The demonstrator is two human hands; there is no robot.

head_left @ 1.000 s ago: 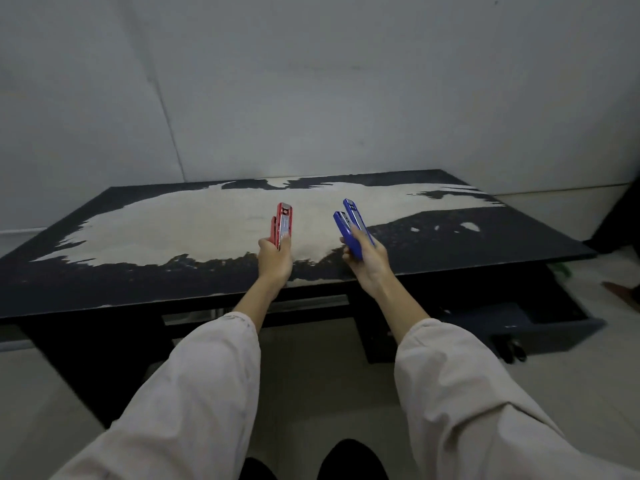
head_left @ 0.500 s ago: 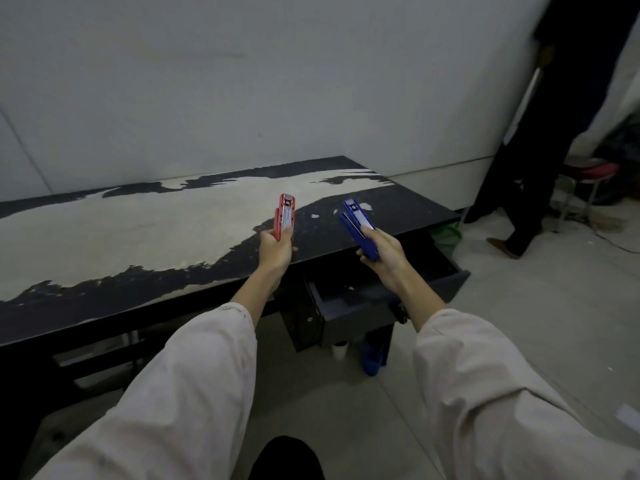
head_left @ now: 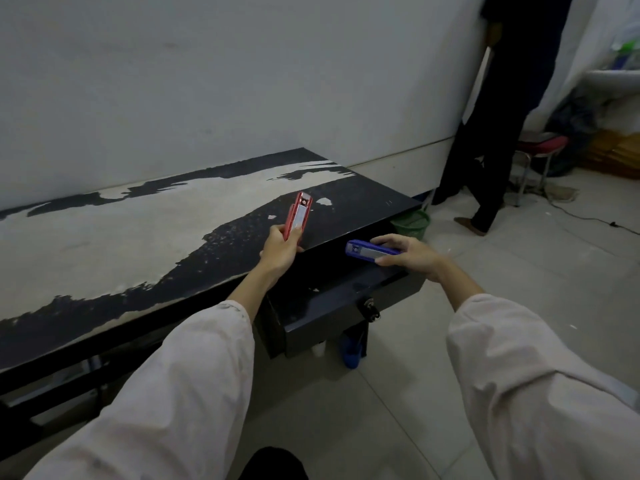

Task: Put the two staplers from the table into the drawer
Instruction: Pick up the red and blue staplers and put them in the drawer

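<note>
My left hand (head_left: 278,249) grips a red stapler (head_left: 298,216) by its lower end, holding it nearly upright above the front edge of the table (head_left: 104,237). My right hand (head_left: 410,252) holds a blue stapler (head_left: 367,250) lying roughly level, pointing left, over the open dark drawer (head_left: 332,306). The drawer sticks out from under the table's right end. Its inside is dark and I cannot tell what it holds.
A person in dark clothes (head_left: 498,133) stands by the wall at the right. A green basket (head_left: 410,224) sits on the floor beyond the table's right end, a red stool (head_left: 540,147) farther right. A blue object (head_left: 351,348) lies under the drawer.
The view has swung right. My right hand has turned the blue stapler from tilted upright to level and lowered it over the drawer. The red stapler stays upright in my left hand.
</note>
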